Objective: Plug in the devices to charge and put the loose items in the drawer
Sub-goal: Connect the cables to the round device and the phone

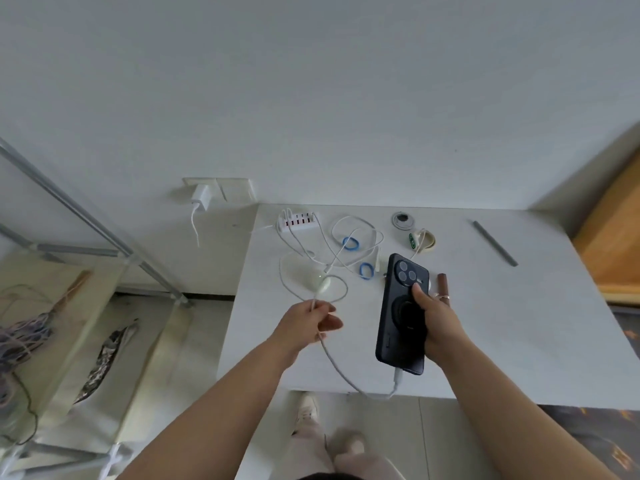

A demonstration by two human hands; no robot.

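Observation:
My right hand (437,318) grips a black phone (401,313), held back-side up above the white table (502,323). A white cable (337,367) is plugged into the phone's bottom end and loops over the table's front edge. My left hand (311,323) pinches that cable further along. A white multi-port charger (297,221) sits at the table's back left with several white cables (349,251) running from it. A white earbud case (318,284) with a green light lies among them.
Two blue hair ties (350,243) lie in the cables. A round grey gadget (403,220), a tape roll (426,240), a brown tube (443,284) and a grey stick (495,242) rest further right. A wall plug (202,197) and metal rack (79,209) are left.

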